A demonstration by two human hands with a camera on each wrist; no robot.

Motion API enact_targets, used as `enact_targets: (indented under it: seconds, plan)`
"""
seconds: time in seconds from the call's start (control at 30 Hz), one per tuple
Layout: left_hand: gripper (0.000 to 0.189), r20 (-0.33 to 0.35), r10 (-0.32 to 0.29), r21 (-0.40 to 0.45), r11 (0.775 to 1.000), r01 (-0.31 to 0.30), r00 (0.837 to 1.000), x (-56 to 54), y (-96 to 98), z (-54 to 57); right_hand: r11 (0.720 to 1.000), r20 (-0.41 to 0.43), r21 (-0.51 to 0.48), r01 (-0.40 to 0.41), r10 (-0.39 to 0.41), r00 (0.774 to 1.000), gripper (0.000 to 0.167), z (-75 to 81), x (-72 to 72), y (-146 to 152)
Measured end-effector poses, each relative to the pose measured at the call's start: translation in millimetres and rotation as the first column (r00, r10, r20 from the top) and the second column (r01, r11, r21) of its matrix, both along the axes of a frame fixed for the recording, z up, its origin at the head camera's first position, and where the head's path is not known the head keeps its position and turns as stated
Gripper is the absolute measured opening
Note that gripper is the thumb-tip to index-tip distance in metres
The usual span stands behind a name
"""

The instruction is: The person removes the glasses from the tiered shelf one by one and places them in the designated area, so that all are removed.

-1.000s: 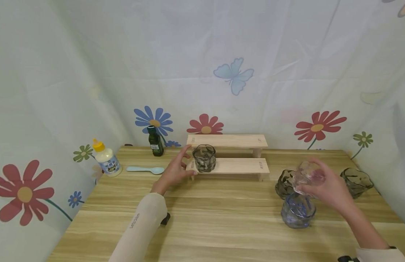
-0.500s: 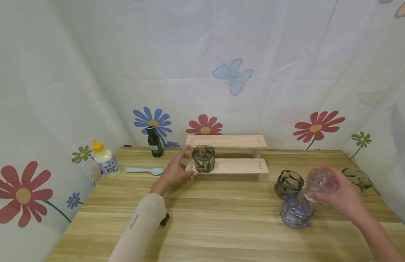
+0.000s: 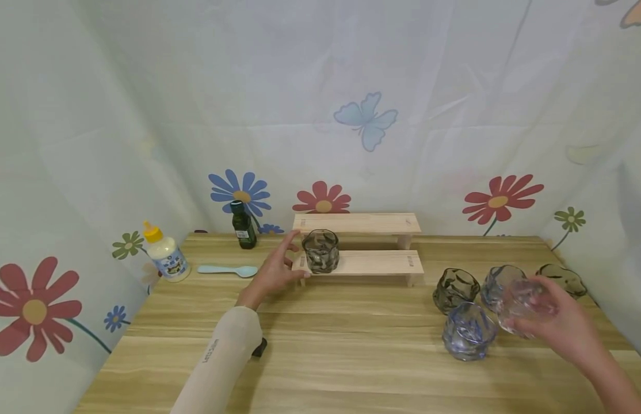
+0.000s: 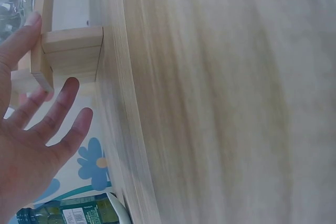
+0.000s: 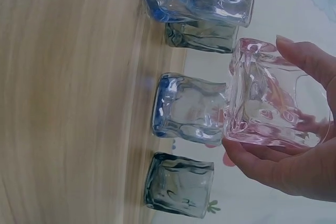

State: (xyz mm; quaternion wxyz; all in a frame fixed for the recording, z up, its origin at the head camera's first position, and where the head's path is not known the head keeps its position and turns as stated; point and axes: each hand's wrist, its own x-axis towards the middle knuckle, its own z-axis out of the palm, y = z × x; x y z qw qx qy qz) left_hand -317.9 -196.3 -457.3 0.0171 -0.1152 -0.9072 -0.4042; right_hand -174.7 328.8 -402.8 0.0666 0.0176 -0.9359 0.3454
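Observation:
My right hand point(image 3: 571, 325) holds a clear pink-tinted glass point(image 5: 278, 100) by its sides, above the table at the right. Below and around it stand a blue-tinted glass point(image 3: 468, 332), a second bluish glass point(image 3: 499, 283) partly behind the pink one, and two smoky grey glasses, one on the left point(image 3: 455, 292) and one on the right point(image 3: 563, 277). My left hand point(image 3: 271, 273) is at the left end of a two-tier wooden shelf point(image 3: 374, 261), fingers spread. In the left wrist view, its thumb touches the board's edge. Beside it a smoky grey glass point(image 3: 321, 252) stands on the lower tier.
To the left are a dark green bottle point(image 3: 243, 226), a light blue spoon point(image 3: 227, 270) and a white squeeze bottle with a yellow cap point(image 3: 167, 256). A flowered curtain point(image 3: 372, 144) hangs behind the wood-grain table point(image 3: 341, 351).
My right hand has carried the pink glass right and somewhat lower, uncovering the left grey glass and part of the rear bluish glass. My left hand stays at the shelf.

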Motion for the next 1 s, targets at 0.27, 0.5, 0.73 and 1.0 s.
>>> enact_targets:
  seconds: [0.27,0.5,0.73,1.0]
  plan:
    - [0.105,0.013,0.006,0.006,1.0,-0.006,1.0,0.6,-0.7,-0.4,1.0,0.032,0.018,0.012,-0.012,0.999,0.097,-4.3,2.5,5.6]
    - [0.105,0.007,0.004,0.008,1.0,-0.004,1.0,1.5,-0.8,-1.0,0.999,0.107,0.052,0.003,-0.009,0.994,0.1,-13.6,4.2,11.2]
    - [0.105,-0.002,-0.011,0.02,1.0,0.011,1.0,1.7,-1.0,-1.1,0.998,0.097,0.061,-0.013,0.007,0.995,0.096,-29.9,2.4,14.8]
    - [0.105,-0.001,-0.009,0.015,1.0,0.009,1.0,1.1,-0.6,-0.7,0.996,0.11,0.087,-0.029,0.02,0.994,0.095,-40.2,-1.4,15.7]
